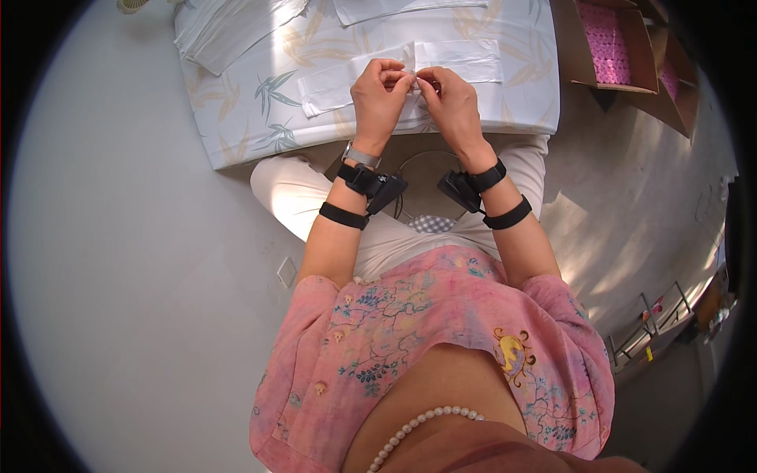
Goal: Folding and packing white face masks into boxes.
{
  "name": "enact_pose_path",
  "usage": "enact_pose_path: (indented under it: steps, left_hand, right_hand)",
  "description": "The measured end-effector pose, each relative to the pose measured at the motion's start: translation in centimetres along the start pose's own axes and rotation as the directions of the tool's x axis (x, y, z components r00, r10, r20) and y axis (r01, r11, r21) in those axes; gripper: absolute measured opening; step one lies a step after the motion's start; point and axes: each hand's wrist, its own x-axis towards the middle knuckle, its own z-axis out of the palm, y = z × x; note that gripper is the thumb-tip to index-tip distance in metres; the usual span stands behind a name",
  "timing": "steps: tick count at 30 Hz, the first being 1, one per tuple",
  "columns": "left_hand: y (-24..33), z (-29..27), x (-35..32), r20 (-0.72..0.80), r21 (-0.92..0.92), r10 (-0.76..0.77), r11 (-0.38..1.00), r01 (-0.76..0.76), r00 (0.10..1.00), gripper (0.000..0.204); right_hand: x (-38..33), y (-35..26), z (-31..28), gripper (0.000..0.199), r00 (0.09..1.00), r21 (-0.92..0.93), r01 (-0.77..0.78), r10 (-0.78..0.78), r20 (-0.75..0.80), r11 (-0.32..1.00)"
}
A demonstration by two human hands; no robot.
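Observation:
Both hands meet over the near half of the table, fingertips almost touching. My left hand point(380, 96) is closed in a pinch, and my right hand point(453, 101) pinches just beside it. Between them is a bit of thin white material, gathered at the fingertips; its exact kind is too small to make out. A flat white folded sheet point(464, 57), thin like plastic or tissue, spreads beyond the right hand. To the left, another flat white length point(325, 90) reaches out from under the left hand. Whether the two lengths are one piece cannot be seen.
On the patterned tablecloth point(236, 118), a pile of white folded sheets point(230, 33) lies at the far left. Another white sheet point(394, 9) is at the far edge. At right stand open cardboard boxes point(569, 47) with pink pieces point(605, 49) inside.

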Motion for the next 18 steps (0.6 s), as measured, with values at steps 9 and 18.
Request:
enact_pose_path:
  steps: [9, 18]
  left_hand:
    - [-0.1, -0.27, 0.64, 0.031, 0.096, -0.003, 0.995, 0.0, 1.0, 0.024]
    - [0.53, -0.41, 0.59, 0.059, 0.096, -0.003, 0.995, -0.003, 0.998, 0.03]
  right_hand:
    - [0.02, 0.08, -0.06, 0.012, 1.0, -0.031, 0.005, -0.005, 0.011, 0.999]
    - [0.23, 0.43, 0.28, 0.014, 0.998, 0.011, -0.064, 0.064, 0.001, 0.998]
